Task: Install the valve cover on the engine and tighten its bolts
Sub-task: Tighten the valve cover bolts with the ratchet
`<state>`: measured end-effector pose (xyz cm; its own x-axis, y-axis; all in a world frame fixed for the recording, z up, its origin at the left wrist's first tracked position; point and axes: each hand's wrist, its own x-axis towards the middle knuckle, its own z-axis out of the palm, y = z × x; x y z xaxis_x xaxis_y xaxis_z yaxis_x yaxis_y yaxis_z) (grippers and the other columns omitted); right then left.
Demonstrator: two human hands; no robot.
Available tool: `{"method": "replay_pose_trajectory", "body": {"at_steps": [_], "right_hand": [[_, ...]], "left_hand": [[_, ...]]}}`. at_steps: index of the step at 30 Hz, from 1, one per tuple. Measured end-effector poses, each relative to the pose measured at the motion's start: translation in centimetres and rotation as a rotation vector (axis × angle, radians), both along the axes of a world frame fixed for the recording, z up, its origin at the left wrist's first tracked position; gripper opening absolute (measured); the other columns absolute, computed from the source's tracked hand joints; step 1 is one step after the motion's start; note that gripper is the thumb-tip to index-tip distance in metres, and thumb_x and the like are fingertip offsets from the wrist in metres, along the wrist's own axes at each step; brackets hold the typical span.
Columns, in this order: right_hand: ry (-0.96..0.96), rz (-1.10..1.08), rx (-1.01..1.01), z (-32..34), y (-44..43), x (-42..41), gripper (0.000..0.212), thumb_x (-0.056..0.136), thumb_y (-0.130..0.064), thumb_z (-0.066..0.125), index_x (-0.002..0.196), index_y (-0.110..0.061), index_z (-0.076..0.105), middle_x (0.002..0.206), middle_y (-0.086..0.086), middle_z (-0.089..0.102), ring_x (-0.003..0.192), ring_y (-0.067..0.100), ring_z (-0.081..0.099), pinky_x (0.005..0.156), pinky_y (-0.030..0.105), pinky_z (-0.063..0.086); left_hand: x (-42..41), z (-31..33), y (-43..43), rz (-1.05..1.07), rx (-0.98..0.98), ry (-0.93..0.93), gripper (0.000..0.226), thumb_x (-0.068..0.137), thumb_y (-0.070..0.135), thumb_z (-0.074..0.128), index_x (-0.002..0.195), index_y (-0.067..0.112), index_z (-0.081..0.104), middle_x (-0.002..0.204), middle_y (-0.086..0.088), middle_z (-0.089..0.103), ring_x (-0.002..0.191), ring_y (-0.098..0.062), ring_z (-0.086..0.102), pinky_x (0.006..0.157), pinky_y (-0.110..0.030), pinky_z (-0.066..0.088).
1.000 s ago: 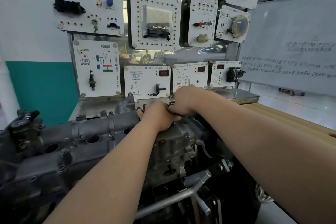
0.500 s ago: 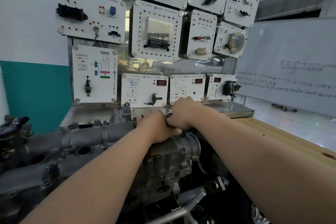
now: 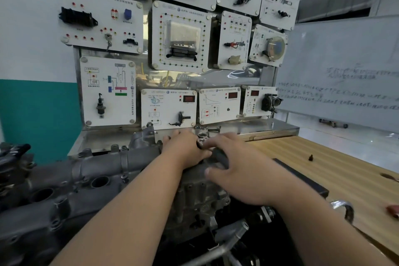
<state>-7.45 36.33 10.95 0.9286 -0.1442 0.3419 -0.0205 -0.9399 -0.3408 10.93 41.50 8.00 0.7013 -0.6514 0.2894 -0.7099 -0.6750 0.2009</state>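
Head view: both hands sit at the right end of the valve cover [image 3: 90,168], which lies atop the engine [image 3: 198,198].
The left hand [image 3: 185,149] bends its fingers over the cover's far edge; I cannot tell whether they grip. The right hand [image 3: 244,170] lies with fingers stretched over a dark handle-like part [image 3: 221,158].

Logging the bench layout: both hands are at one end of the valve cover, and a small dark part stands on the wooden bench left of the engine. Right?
Wrong side. In the head view the small dark part stands on the wooden bench right of the engine, not left. The left hand and right hand are indeed at one end of the valve cover.
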Motion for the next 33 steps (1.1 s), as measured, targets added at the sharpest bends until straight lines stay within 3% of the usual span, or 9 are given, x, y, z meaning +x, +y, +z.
{"method": "replay_pose_trajectory", "body": {"at_steps": [5, 8, 11, 14, 17, 21, 25, 29, 33], "right_hand": [[-0.399, 0.062, 0.078, -4.2, 1.5, 2.3, 0.029, 0.085, -0.045, 0.056, 0.112, -0.035, 0.054, 0.116, -0.021, 0.044, 0.094, 0.001, 0.052, 0.082, 0.025, 0.048], [-0.642, -0.037, 0.238, -6.1, -0.7, 3.3, 0.019, 0.085, -0.036, 0.063, 0.103, -0.032, 0.059, 0.104, -0.017, 0.055, 0.090, -0.002, 0.053, 0.075, 0.013, 0.044], [-0.758, -0.117, 0.553, -6.3, -2.7, 4.3, 0.008, 0.083, -0.038, 0.067, 0.082, -0.036, 0.060, 0.080, -0.021, 0.064, 0.077, -0.010, 0.057, 0.059, 0.002, 0.039], [-0.685, -0.194, 0.443, -5.4, -4.5, 6.0, 0.029, 0.079, -0.061, 0.054, 0.080, -0.033, 0.062, 0.073, -0.013, 0.066, 0.077, 0.000, 0.061, 0.064, 0.014, 0.047], [-0.494, -0.233, 0.679, -5.3, -5.8, 7.0, 0.048, 0.084, -0.068, 0.045, 0.081, -0.024, 0.065, 0.064, -0.011, 0.066, 0.065, -0.005, 0.062, 0.057, 0.013, 0.047], [-0.375, -0.167, 0.968, -6.2, -6.8, 7.4, 0.056, 0.071, -0.073, 0.048, 0.103, -0.030, 0.066, 0.105, -0.008, 0.071, 0.105, 0.019, 0.064, 0.098, 0.045, 0.047], [-0.634, 0.021, 0.695, -7.1, -5.1, 6.9, 0.048, 0.082, -0.053, 0.057, 0.128, -0.037, 0.059, 0.106, -0.032, 0.058, 0.099, -0.017, 0.056, 0.084, 0.003, 0.042], [-0.640, 0.050, 0.152, -7.2, -3.2, 6.6, 0.058, 0.084, -0.062, 0.050, 0.133, -0.032, 0.055, 0.130, -0.011, 0.053, 0.123, 0.012, 0.046, 0.101, 0.031, 0.039], [-0.506, -0.028, 0.151, -6.1, -2.5, 7.3, 0.065, 0.081, -0.068, 0.045, 0.136, -0.034, 0.048, 0.134, -0.010, 0.050, 0.124, 0.014, 0.040, 0.100, 0.032, 0.033]], "left_hand": [[-0.5, 0.8, 0.3, 0.021, 0.005, 0.046, 0.022, 0.087, 0.020, 0.043, 0.105, 0.024, 0.055, 0.127, -0.004, 0.044, 0.121, -0.028, 0.035, 0.102, -0.047, 0.026], [-0.6, 0.7, 0.1, 0.022, -0.016, 0.055, 0.012, 0.087, 0.034, 0.045, 0.081, 0.025, 0.051, 0.107, -0.004, 0.045, 0.118, -0.032, 0.037, 0.097, -0.048, 0.027], [0.0, 0.0, -0.2, 0.053, -0.069, 0.064, 0.038, 0.083, 0.058, 0.054, 0.089, 0.020, 0.053, 0.104, -0.007, 0.053, 0.109, -0.031, 0.044, 0.082, -0.042, 0.029], [0.6, -0.3, -0.4, 0.078, -0.084, 0.055, 0.059, 0.080, 0.065, 0.054, 0.110, 0.015, 0.058, 0.111, -0.009, 0.055, 0.108, -0.030, 0.045, 0.082, -0.040, 0.030], [0.6, -0.2, -0.4, 0.038, -0.099, 0.042, 0.051, 0.082, 0.062, 0.054, 0.100, 0.014, 0.061, 0.105, -0.009, 0.056, 0.104, -0.029, 0.047, 0.089, -0.042, 0.036], [0.3, -0.3, -0.2, 0.015, -0.082, 0.035, 0.044, 0.084, 0.059, 0.054, 0.086, 0.015, 0.059, 0.093, -0.006, 0.050, 0.099, -0.028, 0.046, 0.087, -0.040, 0.037], [0.1, -0.2, -0.1, 0.047, -0.074, 0.041, 0.041, 0.085, 0.055, 0.053, 0.102, 0.018, 0.060, 0.106, -0.007, 0.052, 0.109, -0.030, 0.046, 0.088, -0.041, 0.035], [0.8, 0.0, -0.4, 0.073, -0.027, 0.108, 0.035, 0.090, 0.034, 0.042, 0.117, 0.017, 0.056, 0.124, -0.009, 0.049, 0.117, -0.032, 0.041, 0.092, -0.040, 0.034], [0.7, 0.2, -0.2, 0.043, -0.001, 0.095, 0.026, 0.091, 0.033, 0.044, 0.110, 0.018, 0.054, 0.121, -0.010, 0.052, 0.114, -0.031, 0.046, 0.091, -0.039, 0.037]]}}
